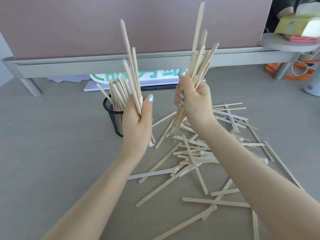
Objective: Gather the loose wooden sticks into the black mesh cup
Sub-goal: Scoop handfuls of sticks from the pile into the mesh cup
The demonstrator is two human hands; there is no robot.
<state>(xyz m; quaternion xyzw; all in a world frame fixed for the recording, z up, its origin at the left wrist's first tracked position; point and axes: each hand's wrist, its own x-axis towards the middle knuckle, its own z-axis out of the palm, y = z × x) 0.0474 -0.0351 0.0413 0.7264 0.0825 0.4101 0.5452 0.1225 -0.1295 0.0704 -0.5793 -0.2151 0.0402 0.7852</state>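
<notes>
A black mesh cup [114, 118] stands on the grey table, left of centre, with several wooden sticks [117, 94] upright in it. My left hand [138, 118] is right in front of the cup, shut on a few long sticks [132, 70] that point up. My right hand [192, 101] grips a thicker bundle of sticks [199, 63], held upright above the table. Many loose sticks [195, 153] lie scattered on the table below and right of my right hand; some are in clear wrappers.
A grey monitor riser [121, 65] spans the back, with a pink panel [138, 23] above it. A white sign with green lettering [152, 75] lies under the riser. At the far right sit a tissue box [297, 25], an orange cable [290, 73] and a white container [311, 85].
</notes>
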